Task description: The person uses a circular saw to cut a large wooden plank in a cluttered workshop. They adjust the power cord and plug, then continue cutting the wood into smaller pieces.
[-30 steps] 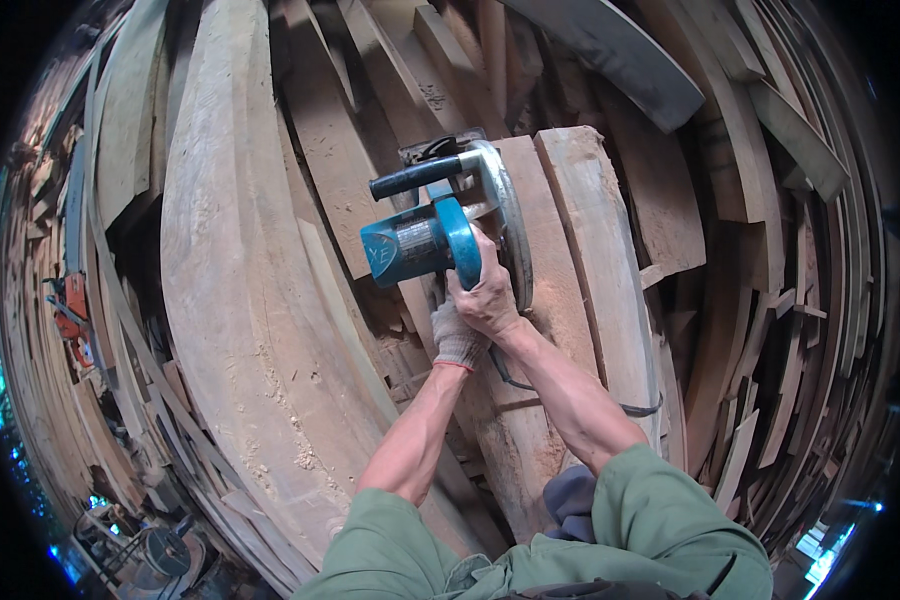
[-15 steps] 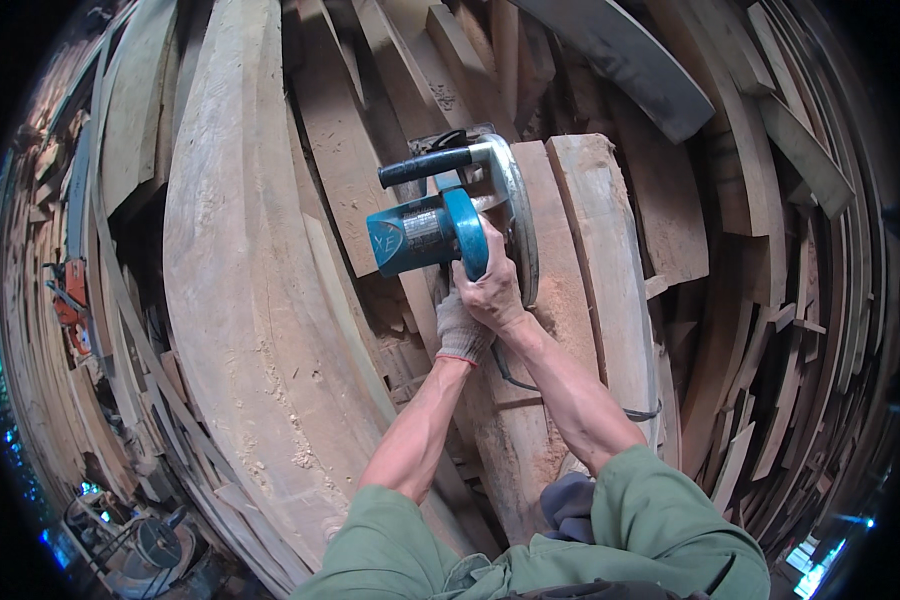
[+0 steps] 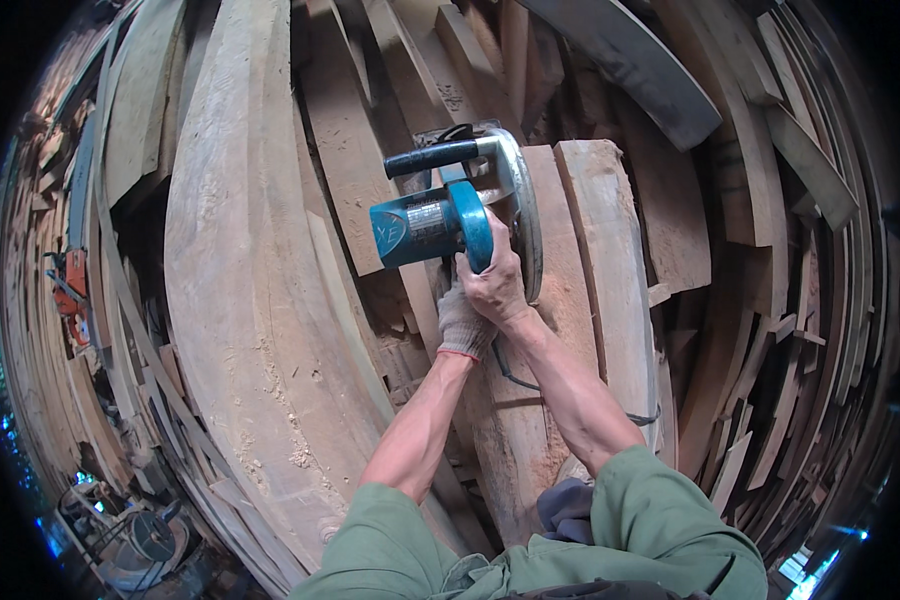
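Observation:
A blue circular saw (image 3: 410, 232) with a black front handle and metal guard rests on a sawn timber (image 3: 562, 270), its motor toward the left. My bare right hand (image 3: 497, 280) is wrapped round the saw's blue rear handle. Close against it, my left hand (image 3: 462, 322), in a knitted glove with a red cuff edge, is at the base of the same handle; its fingers are mostly hidden. Sawdust lies on the timber just right of my right hand. A dark power cord (image 3: 510, 372) runs back beneath my right forearm. The blade is out of sight.
A wide pale slab (image 3: 232, 250) lies along the left. Right of the saw is another thick timber (image 3: 610, 260). Stacked boards (image 3: 760, 190) crowd both sides. An orange chainsaw (image 3: 70, 290) stands at far left, with a wheeled machine (image 3: 150, 540) at lower left.
The saw and both hands have edged slightly forward along the timber. The whole view has shifted a little. Both hands keep the same hold.

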The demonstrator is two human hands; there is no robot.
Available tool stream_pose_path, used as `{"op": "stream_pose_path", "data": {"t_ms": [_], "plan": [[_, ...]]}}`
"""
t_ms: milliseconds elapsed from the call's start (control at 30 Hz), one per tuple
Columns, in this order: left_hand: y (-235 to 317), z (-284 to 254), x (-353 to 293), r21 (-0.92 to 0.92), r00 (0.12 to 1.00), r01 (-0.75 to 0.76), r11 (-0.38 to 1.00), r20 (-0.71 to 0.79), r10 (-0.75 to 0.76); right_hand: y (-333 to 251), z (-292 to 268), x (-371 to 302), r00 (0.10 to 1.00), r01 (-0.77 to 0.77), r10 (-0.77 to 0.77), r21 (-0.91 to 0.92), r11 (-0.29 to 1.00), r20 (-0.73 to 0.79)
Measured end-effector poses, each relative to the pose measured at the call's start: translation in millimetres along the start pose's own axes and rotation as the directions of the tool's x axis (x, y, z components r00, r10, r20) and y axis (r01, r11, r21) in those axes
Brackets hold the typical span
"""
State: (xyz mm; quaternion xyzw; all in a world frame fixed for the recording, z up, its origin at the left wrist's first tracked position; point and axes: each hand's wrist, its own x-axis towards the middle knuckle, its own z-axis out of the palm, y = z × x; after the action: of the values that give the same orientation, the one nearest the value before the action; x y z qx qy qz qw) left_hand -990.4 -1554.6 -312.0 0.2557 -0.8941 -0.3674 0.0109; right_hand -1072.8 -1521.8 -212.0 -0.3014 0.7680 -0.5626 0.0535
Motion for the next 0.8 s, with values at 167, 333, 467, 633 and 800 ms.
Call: {"op": "stream_pose_path", "data": {"t_ms": [167, 333, 467, 633, 800], "plan": [[-0.6, -1.6, 3.6, 0.029, 1.000, 0.013, 0.999, -0.019, -0.013, 3.0, 2.7, 4.2, 1.000, 0.020, -0.020, 0.009, 1.000, -0.022], [5.4, -10.4, 7.2, 0.021, 0.997, -0.057, 0.998, -0.047, 0.058, 5.9, 3.9, 9.4, 0.999, 0.028, -0.028, -0.007, 1.000, -0.022], [11.7, -16.9, 12.0, -0.022, 0.998, -0.008, 1.000, -0.067, 0.006, 5.1, 4.6, 14.1, 1.000, 0.016, -0.016, 0.000, 1.000, -0.005], [17.2, -27.7, 16.3, 0.000, 0.999, -0.034, 0.999, -0.027, 0.034, 5.6, 6.1, 20.3, 1.000, 0.013, -0.013, 0.008, 1.000, -0.005], [16.7, -27.4, 22.2, -0.020, 0.997, -0.051, 0.998, -0.053, 0.050, 8.8, 7.8, 26.0, 1.000, 0.004, -0.004, 0.025, 1.000, 0.003]]}}
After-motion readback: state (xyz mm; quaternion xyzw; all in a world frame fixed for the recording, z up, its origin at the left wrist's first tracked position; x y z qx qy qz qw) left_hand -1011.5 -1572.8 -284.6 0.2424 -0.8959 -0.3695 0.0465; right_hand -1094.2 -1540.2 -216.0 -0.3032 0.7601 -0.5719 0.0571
